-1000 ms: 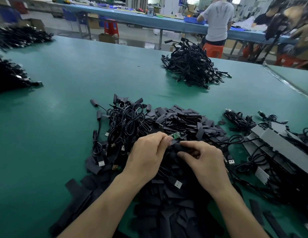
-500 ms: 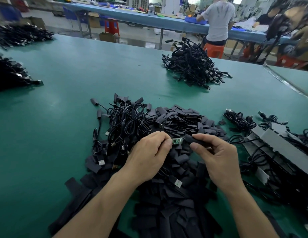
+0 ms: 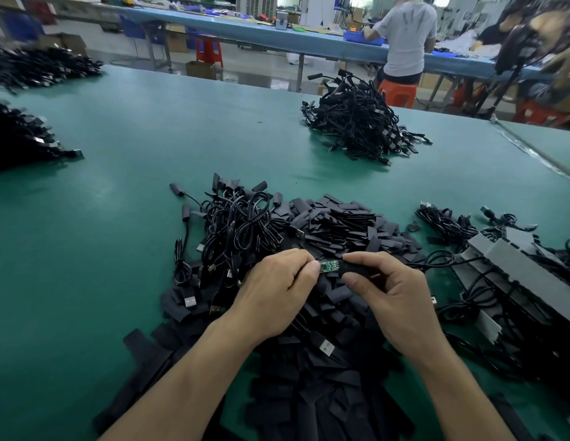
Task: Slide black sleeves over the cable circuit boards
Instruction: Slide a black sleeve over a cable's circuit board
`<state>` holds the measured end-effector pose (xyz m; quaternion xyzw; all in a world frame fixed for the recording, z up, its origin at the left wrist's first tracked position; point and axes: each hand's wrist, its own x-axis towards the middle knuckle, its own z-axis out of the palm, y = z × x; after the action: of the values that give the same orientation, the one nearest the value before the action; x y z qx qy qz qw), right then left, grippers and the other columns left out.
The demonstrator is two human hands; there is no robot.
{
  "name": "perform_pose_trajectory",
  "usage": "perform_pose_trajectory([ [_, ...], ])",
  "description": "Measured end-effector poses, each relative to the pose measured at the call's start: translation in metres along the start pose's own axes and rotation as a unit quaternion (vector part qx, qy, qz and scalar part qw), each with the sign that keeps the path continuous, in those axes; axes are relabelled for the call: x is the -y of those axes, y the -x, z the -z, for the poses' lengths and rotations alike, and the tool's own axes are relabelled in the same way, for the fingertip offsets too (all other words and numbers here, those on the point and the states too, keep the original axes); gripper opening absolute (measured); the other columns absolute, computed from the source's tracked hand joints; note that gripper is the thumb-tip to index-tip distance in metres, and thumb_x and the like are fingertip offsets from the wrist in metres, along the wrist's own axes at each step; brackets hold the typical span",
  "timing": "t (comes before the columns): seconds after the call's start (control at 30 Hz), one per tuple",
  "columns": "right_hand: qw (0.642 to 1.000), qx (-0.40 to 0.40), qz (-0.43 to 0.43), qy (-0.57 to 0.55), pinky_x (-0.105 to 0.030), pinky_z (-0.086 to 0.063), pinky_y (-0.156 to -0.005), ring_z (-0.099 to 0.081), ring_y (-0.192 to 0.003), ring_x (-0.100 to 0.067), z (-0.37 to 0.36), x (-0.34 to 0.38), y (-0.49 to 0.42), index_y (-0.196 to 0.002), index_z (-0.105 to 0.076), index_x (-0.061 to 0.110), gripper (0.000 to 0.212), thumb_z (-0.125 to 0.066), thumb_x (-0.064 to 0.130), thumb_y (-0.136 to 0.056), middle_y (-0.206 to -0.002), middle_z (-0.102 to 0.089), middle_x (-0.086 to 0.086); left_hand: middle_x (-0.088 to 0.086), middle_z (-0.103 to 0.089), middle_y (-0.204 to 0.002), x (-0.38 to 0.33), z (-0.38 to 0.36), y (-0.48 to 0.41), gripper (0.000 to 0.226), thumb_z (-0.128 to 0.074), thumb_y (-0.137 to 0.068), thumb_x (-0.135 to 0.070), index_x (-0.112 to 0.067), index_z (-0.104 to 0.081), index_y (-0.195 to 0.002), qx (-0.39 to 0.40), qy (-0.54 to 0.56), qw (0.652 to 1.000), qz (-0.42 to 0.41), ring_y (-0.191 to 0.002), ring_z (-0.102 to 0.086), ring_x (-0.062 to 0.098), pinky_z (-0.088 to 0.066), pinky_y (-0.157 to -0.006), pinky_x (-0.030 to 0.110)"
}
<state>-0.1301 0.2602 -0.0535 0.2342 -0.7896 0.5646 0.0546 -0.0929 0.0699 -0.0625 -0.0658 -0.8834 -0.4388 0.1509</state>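
A small green circuit board [image 3: 329,267] sticks out between my two hands, above a heap of flat black sleeves [image 3: 325,316]. My left hand [image 3: 275,294] pinches the board's left end. My right hand [image 3: 387,292] pinches a black sleeve [image 3: 357,269] between thumb and forefinger, and the sleeve's open mouth covers the board's right end. The cable behind the board is hidden under my left hand. A tangle of black cables [image 3: 236,230] with USB plugs lies just left of the sleeve heap.
A heap of sleeved cables [image 3: 357,125] sits at the far middle of the green table [image 3: 124,192]. More cable heaps [image 3: 19,138] lie at the far left. Grey trays [image 3: 512,272] with cables stand at the right. A person [image 3: 404,36] works at the bench behind.
My right hand lifted a sleeve out of the heap and brought it left onto the board's end. My left hand kept hold of the board and rose slightly.
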Motion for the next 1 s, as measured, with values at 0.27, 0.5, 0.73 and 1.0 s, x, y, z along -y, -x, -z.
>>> perform_pose_trajectory([
  [0.27, 0.998, -0.030, -0.009, -0.047, -0.013, -0.051, -0.072, -0.069, -0.079, -0.003, 0.0010, 0.0041, -0.0004, -0.097, -0.072, 0.031, 0.021, -0.074, 0.023, -0.077, -0.089, -0.075, 0.011, -0.012, -0.050, -0.067, -0.0006, 0.0004, -0.0001, 0.030, -0.039, -0.097, -0.039, -0.034, -0.045, -0.069, 0.002, 0.001, 1.000, -0.004, -0.065, -0.050, 0.008, -0.039, -0.059, 0.031],
  [0.5, 0.996, -0.041, 0.001, -0.073, -0.010, -0.050, -0.073, -0.069, -0.081, 0.001, 0.0016, 0.0046, -0.0016, -0.093, -0.073, 0.027, 0.020, -0.074, 0.016, -0.076, -0.088, -0.075, 0.013, -0.014, -0.049, -0.066, 0.0000, 0.0015, 0.0007, 0.030, -0.040, -0.097, -0.038, -0.034, -0.044, -0.067, 0.006, 0.003, 1.000, -0.005, -0.063, -0.048, 0.006, -0.035, -0.059, 0.026],
  [0.73, 0.997, 0.018, -0.029, -0.075, -0.019, -0.055, -0.076, -0.071, -0.084, -0.012, 0.0003, 0.0006, -0.0004, -0.100, -0.072, 0.027, 0.024, -0.074, 0.013, -0.080, -0.092, -0.075, 0.006, -0.023, -0.054, -0.071, -0.0013, 0.0021, 0.0015, 0.032, -0.043, -0.097, -0.038, -0.038, -0.044, -0.065, 0.015, 0.008, 1.000, -0.010, -0.063, -0.050, 0.002, -0.031, -0.057, 0.019],
  [1.0, 0.998, -0.005, -0.026, -0.063, -0.010, -0.050, -0.071, -0.068, -0.078, 0.000, 0.0073, 0.0013, -0.0013, -0.094, -0.073, 0.026, 0.018, -0.072, 0.018, -0.078, -0.087, -0.075, 0.013, -0.014, -0.049, -0.066, -0.0014, 0.0022, 0.0017, 0.030, -0.041, -0.097, -0.039, -0.034, -0.045, -0.067, 0.007, 0.038, 0.999, -0.004, -0.063, -0.048, 0.006, -0.038, -0.060, 0.030],
])
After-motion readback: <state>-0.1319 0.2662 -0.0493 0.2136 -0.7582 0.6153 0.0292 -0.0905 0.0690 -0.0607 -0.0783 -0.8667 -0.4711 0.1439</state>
